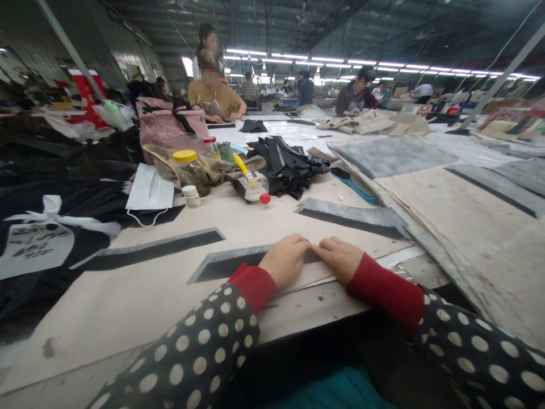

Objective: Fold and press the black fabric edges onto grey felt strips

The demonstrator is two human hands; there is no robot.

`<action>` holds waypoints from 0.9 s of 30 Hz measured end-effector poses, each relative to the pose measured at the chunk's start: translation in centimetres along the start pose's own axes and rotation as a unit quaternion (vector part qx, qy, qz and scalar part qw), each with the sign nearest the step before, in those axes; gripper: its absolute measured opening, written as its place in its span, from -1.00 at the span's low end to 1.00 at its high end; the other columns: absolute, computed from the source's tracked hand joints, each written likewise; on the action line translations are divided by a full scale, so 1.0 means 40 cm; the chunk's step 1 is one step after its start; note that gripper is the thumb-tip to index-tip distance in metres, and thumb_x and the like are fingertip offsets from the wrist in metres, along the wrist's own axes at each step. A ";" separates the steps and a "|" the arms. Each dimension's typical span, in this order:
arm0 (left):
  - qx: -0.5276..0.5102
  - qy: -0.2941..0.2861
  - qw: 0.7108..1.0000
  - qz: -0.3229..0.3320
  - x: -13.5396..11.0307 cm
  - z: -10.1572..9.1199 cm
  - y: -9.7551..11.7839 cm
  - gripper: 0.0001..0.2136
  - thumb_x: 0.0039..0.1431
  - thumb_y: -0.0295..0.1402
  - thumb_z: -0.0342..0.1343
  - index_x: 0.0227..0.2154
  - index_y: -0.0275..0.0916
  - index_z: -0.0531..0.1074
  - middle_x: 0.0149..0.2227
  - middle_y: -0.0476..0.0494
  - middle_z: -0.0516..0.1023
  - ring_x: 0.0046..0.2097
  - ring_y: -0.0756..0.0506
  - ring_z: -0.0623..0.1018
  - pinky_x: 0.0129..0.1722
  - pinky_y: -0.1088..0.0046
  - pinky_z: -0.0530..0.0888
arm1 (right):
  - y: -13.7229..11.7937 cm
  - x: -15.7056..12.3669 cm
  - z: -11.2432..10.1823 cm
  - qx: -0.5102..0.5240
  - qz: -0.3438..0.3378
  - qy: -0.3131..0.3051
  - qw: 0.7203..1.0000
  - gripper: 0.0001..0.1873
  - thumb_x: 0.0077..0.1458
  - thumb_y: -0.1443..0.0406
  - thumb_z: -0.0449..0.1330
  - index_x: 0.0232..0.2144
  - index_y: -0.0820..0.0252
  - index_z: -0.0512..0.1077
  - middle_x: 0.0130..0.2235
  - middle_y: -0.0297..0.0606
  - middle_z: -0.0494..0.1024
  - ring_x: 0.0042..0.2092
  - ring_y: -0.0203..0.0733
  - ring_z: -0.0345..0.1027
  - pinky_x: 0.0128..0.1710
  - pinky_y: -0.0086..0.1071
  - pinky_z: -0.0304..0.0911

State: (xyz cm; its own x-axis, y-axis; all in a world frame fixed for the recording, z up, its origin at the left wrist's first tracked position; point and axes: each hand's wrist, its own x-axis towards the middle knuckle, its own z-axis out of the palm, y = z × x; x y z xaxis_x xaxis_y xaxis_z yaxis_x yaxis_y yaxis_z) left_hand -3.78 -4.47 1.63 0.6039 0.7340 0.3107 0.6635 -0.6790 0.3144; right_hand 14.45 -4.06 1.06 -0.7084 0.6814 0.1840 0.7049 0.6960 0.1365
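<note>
A black fabric strip [232, 264] with a grey, glue-like band along its far edge lies flat on the pale work surface in front of me. My left hand [286, 260] is closed over its right part, fingers pressed together at the cloth. Close against it, my right hand [339, 258] pinches the strip's right end, and the two hands' fingertips nearly meet. The fingers hide that end, so a fold there cannot be made out. Similar strips lie apart from my hands: one on the left [157, 248] and a wider one [353, 217] beyond my right hand.
Beyond the strips sit a yellow-lidded jar [190, 167], a small white bottle [191, 196], a yellow-handled brush [246, 170] on a clear bottle [254, 189], and a pile of black pieces [289, 162]. A face mask [150, 187] lies left; layered sheets [426, 199] lie right. Co-workers stand behind.
</note>
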 end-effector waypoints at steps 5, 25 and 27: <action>0.089 -0.015 0.996 -0.023 0.004 -0.001 0.014 -0.69 0.12 -0.50 -0.18 -0.07 -0.20 0.23 -0.17 -0.15 0.29 -0.17 -0.09 0.29 -0.18 0.35 0.33 | -0.002 0.000 0.002 -0.025 -0.004 0.001 1.000 -0.67 0.04 0.43 -0.07 -0.15 0.37 0.34 -0.34 -0.11 0.36 -0.32 -0.16 0.15 -0.30 -0.30 0.17; 0.110 -0.052 0.988 -0.092 0.020 -0.022 -0.028 -0.71 0.10 -0.18 -0.11 -0.10 -0.01 0.28 -0.02 -0.10 0.20 -0.04 -0.19 0.24 -0.16 0.17 0.29 | 0.029 0.000 -0.005 0.123 0.030 0.001 0.992 -0.63 -0.06 0.47 -0.04 -0.19 0.25 0.41 -0.31 -0.14 0.41 -0.29 -0.20 0.23 -0.23 -0.32 0.19; 0.113 -0.044 0.987 -0.106 0.015 -0.019 -0.033 -0.66 0.08 -0.14 -0.11 -0.08 -0.06 0.24 0.06 -0.12 0.15 0.03 -0.21 0.19 -0.11 0.12 0.26 | 0.047 0.018 -0.012 0.199 0.067 -0.024 0.977 -0.66 -0.07 0.45 -0.01 -0.24 0.23 0.44 -0.32 -0.18 0.43 -0.29 -0.23 0.26 -0.21 -0.35 0.19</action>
State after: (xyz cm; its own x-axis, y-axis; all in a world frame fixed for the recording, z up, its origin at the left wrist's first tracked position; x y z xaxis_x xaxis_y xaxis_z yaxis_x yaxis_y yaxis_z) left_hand -4.64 -3.13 2.08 0.4709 0.8640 0.1780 0.8543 -0.4970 0.1524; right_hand 15.28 -2.39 1.92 -0.6177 0.7762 0.1266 0.7294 0.6256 -0.2767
